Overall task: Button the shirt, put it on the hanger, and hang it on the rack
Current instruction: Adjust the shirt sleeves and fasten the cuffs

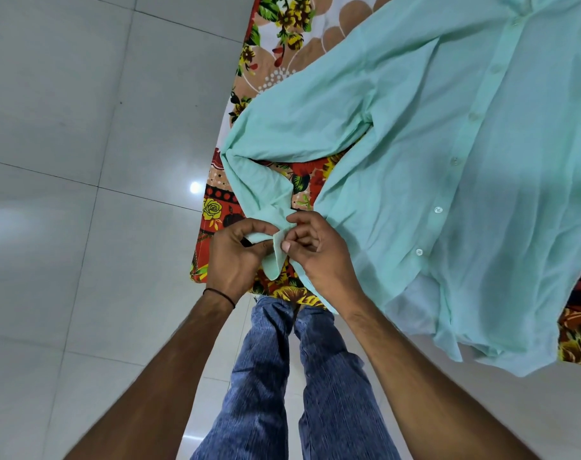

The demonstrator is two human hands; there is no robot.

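Note:
A mint-green shirt (pixel 431 167) lies spread front-up on a floral bedsheet, its placket closed with a row of white buttons (pixel 438 209) running down the right side. One sleeve folds back toward me and ends in a cuff (pixel 275 254) at the bed's near edge. My left hand (pixel 236 257) pinches the cuff from the left. My right hand (pixel 315 250) pinches the other flap of the same cuff, thumb and fingers closed on the fabric. No hanger or rack is in view.
The red, yellow and green floral bedsheet (pixel 279 44) covers the bed, whose left edge runs beside a glossy grey tiled floor (pixel 66 161). My legs in blue jeans (pixel 282 376) stand against the bed's near edge. The shirt hem hangs over that edge at lower right.

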